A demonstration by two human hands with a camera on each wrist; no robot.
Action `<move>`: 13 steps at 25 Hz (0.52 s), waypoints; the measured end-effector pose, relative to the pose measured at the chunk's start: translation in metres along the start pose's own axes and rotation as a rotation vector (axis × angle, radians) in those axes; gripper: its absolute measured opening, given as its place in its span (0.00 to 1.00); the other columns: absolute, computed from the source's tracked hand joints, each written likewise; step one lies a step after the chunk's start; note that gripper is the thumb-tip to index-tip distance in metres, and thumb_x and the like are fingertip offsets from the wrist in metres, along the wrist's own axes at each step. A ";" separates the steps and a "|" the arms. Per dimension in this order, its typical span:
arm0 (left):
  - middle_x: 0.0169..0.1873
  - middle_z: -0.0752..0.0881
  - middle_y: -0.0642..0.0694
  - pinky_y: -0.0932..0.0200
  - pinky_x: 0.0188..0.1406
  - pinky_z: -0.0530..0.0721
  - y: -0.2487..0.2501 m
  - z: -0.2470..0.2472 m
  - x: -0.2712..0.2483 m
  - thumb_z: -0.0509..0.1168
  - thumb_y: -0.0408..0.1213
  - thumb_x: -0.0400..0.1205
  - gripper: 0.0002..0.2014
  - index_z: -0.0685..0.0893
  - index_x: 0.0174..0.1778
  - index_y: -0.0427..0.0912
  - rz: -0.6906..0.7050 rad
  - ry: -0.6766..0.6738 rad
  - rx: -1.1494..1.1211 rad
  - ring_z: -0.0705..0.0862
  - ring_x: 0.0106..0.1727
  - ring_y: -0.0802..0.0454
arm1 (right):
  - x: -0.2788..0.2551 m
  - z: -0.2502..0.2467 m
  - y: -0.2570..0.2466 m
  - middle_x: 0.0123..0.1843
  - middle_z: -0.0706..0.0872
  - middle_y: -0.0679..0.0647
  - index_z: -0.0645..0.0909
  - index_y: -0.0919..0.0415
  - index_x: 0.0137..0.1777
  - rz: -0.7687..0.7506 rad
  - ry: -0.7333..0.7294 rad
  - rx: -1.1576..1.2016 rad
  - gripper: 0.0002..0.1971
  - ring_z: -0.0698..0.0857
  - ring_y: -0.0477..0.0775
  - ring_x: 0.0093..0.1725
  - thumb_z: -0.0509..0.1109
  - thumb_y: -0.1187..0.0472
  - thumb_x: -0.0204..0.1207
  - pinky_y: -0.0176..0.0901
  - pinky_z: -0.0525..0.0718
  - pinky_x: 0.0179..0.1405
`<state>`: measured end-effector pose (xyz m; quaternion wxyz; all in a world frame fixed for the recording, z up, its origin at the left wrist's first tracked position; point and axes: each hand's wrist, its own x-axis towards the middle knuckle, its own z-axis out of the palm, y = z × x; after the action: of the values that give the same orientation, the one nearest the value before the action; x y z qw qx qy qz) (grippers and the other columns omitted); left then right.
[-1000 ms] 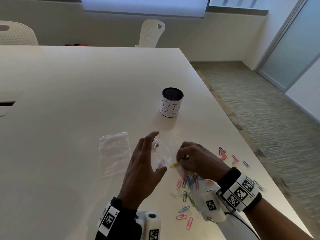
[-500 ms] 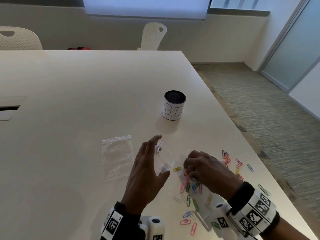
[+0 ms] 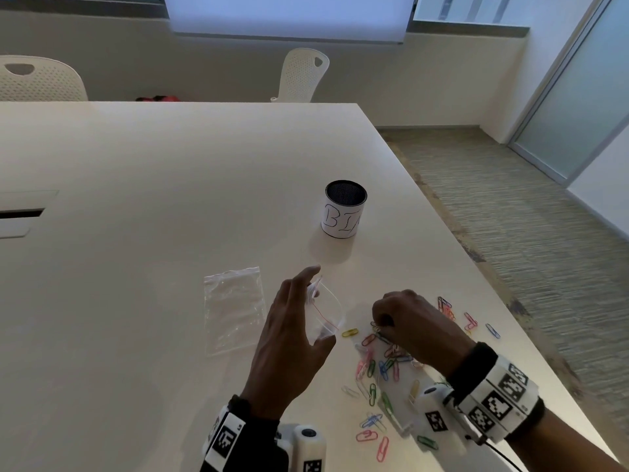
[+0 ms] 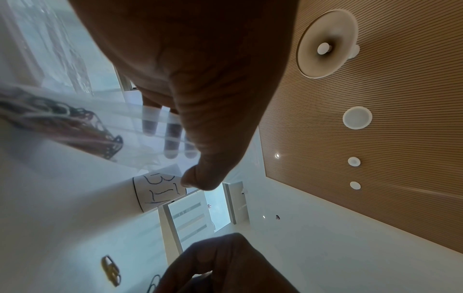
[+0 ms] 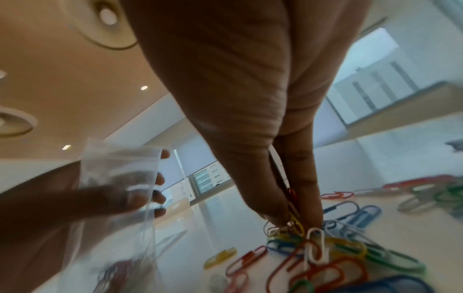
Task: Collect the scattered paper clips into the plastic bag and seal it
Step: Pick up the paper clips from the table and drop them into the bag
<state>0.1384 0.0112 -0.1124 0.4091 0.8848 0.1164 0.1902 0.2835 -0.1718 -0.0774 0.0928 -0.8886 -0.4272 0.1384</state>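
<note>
Paper clips [image 3: 381, 366] lie scattered on a white table [image 3: 136, 233].

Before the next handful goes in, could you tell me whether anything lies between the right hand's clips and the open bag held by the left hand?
Nothing visible blocks it. Between the right hand and the plastic bag in the left hand lies only one yellow clip, flat on the table.
</note>
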 end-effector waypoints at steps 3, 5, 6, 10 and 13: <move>0.73 0.75 0.53 0.50 0.69 0.86 0.001 0.000 0.000 0.82 0.39 0.74 0.49 0.58 0.84 0.62 -0.004 -0.007 -0.004 0.78 0.72 0.55 | -0.001 -0.010 0.013 0.39 0.93 0.47 0.91 0.55 0.42 0.107 0.063 0.308 0.05 0.92 0.42 0.40 0.82 0.65 0.74 0.29 0.87 0.41; 0.73 0.75 0.54 0.52 0.70 0.84 0.001 0.000 -0.001 0.82 0.39 0.74 0.49 0.58 0.83 0.63 -0.005 -0.008 -0.007 0.77 0.72 0.56 | -0.006 -0.019 0.011 0.40 0.95 0.52 0.92 0.58 0.43 0.151 0.129 0.596 0.04 0.95 0.47 0.42 0.83 0.67 0.73 0.37 0.93 0.48; 0.73 0.75 0.54 0.53 0.70 0.83 0.001 0.000 0.000 0.81 0.39 0.74 0.48 0.58 0.83 0.63 -0.002 -0.006 -0.006 0.77 0.72 0.56 | -0.009 -0.025 0.007 0.42 0.96 0.55 0.92 0.61 0.45 0.156 0.154 0.726 0.04 0.96 0.51 0.44 0.83 0.68 0.73 0.40 0.93 0.50; 0.72 0.75 0.56 0.57 0.70 0.81 0.002 0.000 -0.001 0.81 0.39 0.74 0.48 0.59 0.84 0.62 0.008 -0.006 -0.006 0.77 0.71 0.58 | -0.017 -0.044 -0.024 0.46 0.95 0.64 0.90 0.70 0.48 0.134 0.232 1.097 0.06 0.95 0.63 0.47 0.81 0.72 0.72 0.44 0.93 0.51; 0.72 0.75 0.54 0.57 0.70 0.82 0.003 -0.001 -0.001 0.81 0.39 0.74 0.47 0.60 0.84 0.60 0.010 -0.005 -0.011 0.77 0.72 0.57 | -0.016 -0.051 -0.049 0.45 0.95 0.63 0.90 0.70 0.49 0.061 0.281 1.151 0.07 0.95 0.62 0.47 0.80 0.72 0.72 0.46 0.94 0.54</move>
<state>0.1369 0.0096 -0.1091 0.4134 0.8836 0.1097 0.1907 0.2546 -0.1562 -0.0127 0.6116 -0.7169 -0.2415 0.2317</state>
